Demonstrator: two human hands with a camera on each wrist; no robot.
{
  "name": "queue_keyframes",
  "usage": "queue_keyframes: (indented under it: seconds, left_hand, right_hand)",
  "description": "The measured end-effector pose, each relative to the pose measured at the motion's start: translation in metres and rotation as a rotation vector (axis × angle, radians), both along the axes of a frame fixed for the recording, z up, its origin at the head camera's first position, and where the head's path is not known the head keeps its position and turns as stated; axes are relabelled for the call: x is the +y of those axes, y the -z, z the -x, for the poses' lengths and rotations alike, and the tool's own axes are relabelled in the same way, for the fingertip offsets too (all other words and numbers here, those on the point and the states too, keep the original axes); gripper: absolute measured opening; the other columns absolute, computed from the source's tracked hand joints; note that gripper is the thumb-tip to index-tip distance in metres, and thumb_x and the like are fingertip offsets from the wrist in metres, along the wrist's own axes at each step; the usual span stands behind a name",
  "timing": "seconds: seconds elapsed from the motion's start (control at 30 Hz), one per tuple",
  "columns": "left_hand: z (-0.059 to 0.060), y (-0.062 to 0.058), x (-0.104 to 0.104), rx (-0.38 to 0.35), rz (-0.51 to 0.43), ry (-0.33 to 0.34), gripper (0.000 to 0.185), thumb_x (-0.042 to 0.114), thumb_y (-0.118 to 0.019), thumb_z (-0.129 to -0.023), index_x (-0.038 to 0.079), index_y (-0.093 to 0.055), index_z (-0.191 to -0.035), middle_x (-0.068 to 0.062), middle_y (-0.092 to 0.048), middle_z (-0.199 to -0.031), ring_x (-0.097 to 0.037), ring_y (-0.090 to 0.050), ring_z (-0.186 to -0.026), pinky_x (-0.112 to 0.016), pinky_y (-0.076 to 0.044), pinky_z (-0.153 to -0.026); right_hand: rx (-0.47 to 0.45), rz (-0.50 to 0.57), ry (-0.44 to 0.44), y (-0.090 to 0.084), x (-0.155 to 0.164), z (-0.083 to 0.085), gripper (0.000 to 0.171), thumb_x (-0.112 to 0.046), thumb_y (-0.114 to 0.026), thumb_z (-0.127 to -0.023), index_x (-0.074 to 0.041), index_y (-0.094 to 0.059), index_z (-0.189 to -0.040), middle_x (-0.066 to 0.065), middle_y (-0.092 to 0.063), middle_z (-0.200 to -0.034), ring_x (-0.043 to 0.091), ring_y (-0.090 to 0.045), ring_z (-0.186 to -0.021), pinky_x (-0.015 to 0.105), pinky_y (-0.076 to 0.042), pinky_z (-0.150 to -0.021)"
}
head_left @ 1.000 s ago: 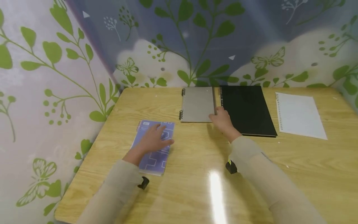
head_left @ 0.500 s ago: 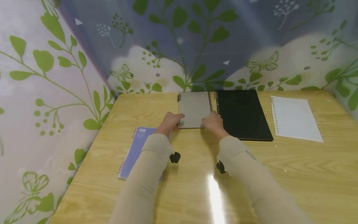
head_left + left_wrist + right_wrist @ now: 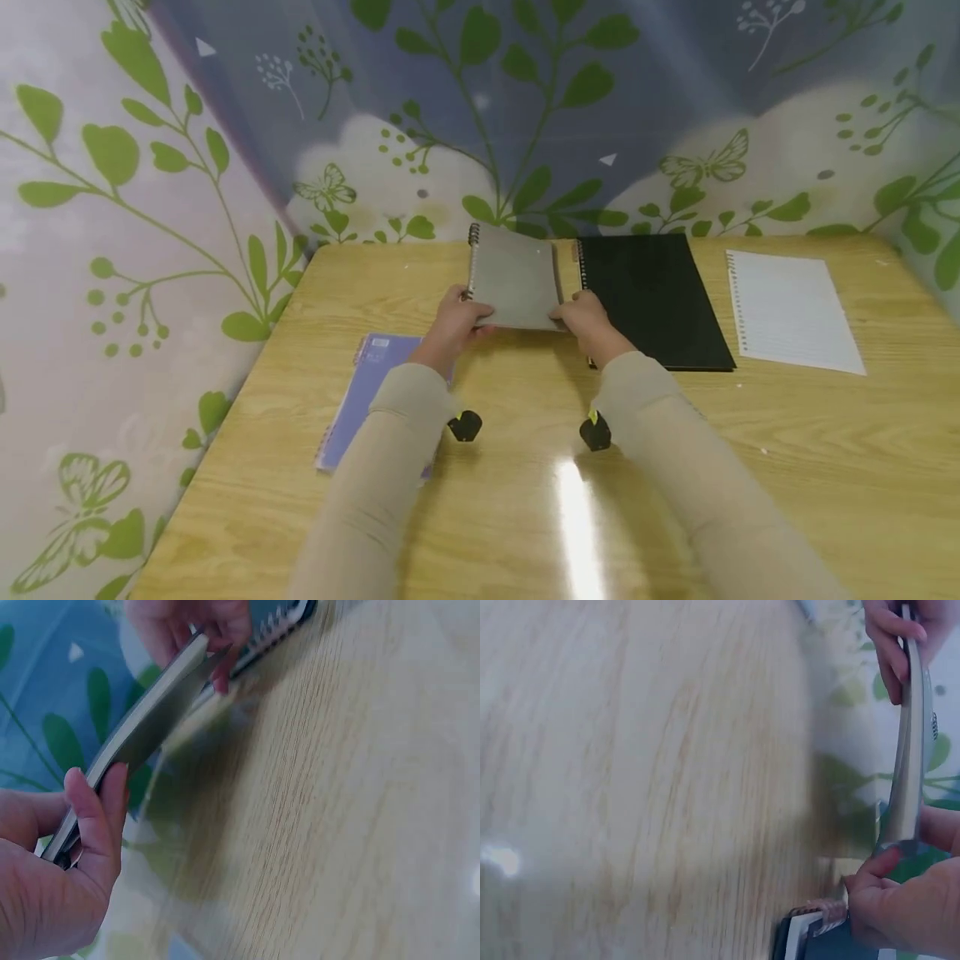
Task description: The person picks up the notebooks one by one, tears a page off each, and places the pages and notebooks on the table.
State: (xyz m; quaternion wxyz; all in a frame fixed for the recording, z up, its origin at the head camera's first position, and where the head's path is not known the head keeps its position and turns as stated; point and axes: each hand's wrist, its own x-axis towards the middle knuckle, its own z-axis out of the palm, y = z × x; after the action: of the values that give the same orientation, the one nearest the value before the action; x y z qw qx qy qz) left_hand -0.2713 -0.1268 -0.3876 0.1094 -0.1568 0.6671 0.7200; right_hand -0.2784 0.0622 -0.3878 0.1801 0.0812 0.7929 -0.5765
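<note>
Between my two hands I hold a grey spiral notebook [image 3: 516,279], lifted off the table and tilted, with its coil on the left. My left hand [image 3: 453,327] grips the near left corner, thumb on top of the cover. At the near right corner, my right hand [image 3: 592,321] pinches the edge. In the left wrist view, the notebook [image 3: 142,720] appears edge-on, and the left hand's fingers [image 3: 97,825] are under it. The right wrist view shows the notebook's page edge [image 3: 907,765] and the back cover sagging slightly away from the pages.
A black spiral notebook [image 3: 645,300] lies right beside my right hand. Farther right is a white lined sheet [image 3: 795,312] with a punched edge. A purple spiral notebook [image 3: 360,400] lies partly under my left forearm. The patterned wall [image 3: 525,125] borders the wooden table [image 3: 510,500] at the back.
My left hand has moved from over the purple notebook to the grey notebook's left corner. Both hands have since gripped the grey notebook and raised it off the table.
</note>
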Motion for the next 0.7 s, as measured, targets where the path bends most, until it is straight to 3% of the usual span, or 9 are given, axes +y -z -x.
queue_keyframes:
  seconds: [0.03,0.07,0.2,0.27,0.3,0.43,0.53,0.7]
  left_hand:
    - [-0.004,-0.002,-0.002,0.008,-0.002,-0.004,0.044,-0.002,-0.056,-0.087,0.007,-0.038,-0.126,-0.016,-0.055,-0.113,-0.015,-0.058,-0.07,-0.019,-0.047,-0.054]
    - [-0.008,-0.004,-0.004,0.013,0.001,-0.006,0.043,-0.001,-0.057,-0.087,0.008,-0.039,-0.125,-0.014,-0.056,-0.109,-0.014,-0.057,-0.068,-0.019,-0.047,-0.053]
    - [-0.028,-0.013,-0.014,0.025,0.014,0.012,0.041,0.001,-0.059,-0.086,0.01,-0.04,-0.121,-0.007,-0.056,-0.099,-0.012,-0.057,-0.065,-0.018,-0.048,-0.053]
    - [-0.04,-0.016,-0.018,0.022,0.027,0.031,0.042,0.002,-0.059,-0.086,0.011,-0.04,-0.121,-0.006,-0.056,-0.099,-0.012,-0.058,-0.065,-0.019,-0.049,-0.054]
    - [-0.047,-0.017,-0.019,0.017,0.04,0.041,0.042,0.003,-0.06,-0.086,0.012,-0.04,-0.122,-0.006,-0.057,-0.099,-0.012,-0.059,-0.066,-0.021,-0.05,-0.055]
    - [-0.079,-0.013,-0.024,0.009,0.139,0.12,0.044,0.006,-0.062,-0.085,0.01,-0.042,-0.123,-0.012,-0.058,-0.105,-0.017,-0.063,-0.072,-0.031,-0.055,-0.065]
    - [-0.102,-0.005,-0.024,0.027,0.288,0.191,0.043,0.01,-0.065,-0.084,0.005,-0.044,-0.121,-0.016,-0.059,-0.107,-0.02,-0.064,-0.079,-0.033,-0.055,-0.07]
    - [-0.128,0.011,-0.025,0.06,0.678,0.317,0.044,0.03,-0.069,-0.081,0.004,-0.051,-0.111,-0.01,-0.062,-0.096,-0.018,-0.057,-0.077,-0.027,-0.046,-0.065]
  right_hand:
    - [-0.005,0.03,0.003,-0.001,0.001,-0.001,0.046,-0.01,-0.05,-0.092,0.006,-0.036,-0.132,0.023,-0.044,-0.128,0.025,-0.052,-0.1,0.037,-0.039,-0.099]
    - [-0.01,0.054,0.0,-0.002,0.001,-0.003,0.046,-0.011,-0.051,-0.092,0.006,-0.037,-0.132,0.021,-0.044,-0.127,0.02,-0.054,-0.085,0.034,-0.042,-0.092]
    - [-0.003,0.108,-0.02,-0.01,-0.001,-0.017,0.043,-0.01,-0.051,-0.092,0.004,-0.04,-0.131,0.021,-0.046,-0.128,0.023,-0.057,-0.098,0.035,-0.042,-0.094]
    - [0.012,0.106,-0.052,-0.017,0.0,-0.029,0.063,-0.01,-0.049,-0.092,0.001,-0.018,-0.145,0.019,-0.029,-0.145,0.027,-0.044,-0.123,0.04,-0.034,-0.105]
    - [0.029,0.086,-0.065,-0.019,0.0,-0.037,0.063,-0.01,-0.05,-0.091,0.001,-0.018,-0.145,0.021,-0.032,-0.142,0.03,-0.036,-0.129,0.042,-0.031,-0.108]
    - [0.104,-0.01,-0.149,-0.022,0.008,-0.07,0.07,-0.009,-0.054,-0.09,0.001,-0.013,-0.145,0.015,-0.042,-0.112,0.024,-0.046,-0.102,0.034,-0.043,-0.087]
    - [0.14,-0.104,-0.221,-0.017,0.015,-0.091,0.075,-0.009,-0.058,-0.087,0.004,-0.011,-0.145,0.012,-0.042,-0.101,0.021,-0.044,-0.091,0.028,-0.042,-0.075]
    - [0.182,-0.225,-0.322,-0.004,0.022,-0.111,0.078,-0.009,-0.062,-0.084,0.009,-0.014,-0.142,0.022,-0.056,-0.102,0.024,-0.054,-0.088,0.031,-0.046,-0.071]
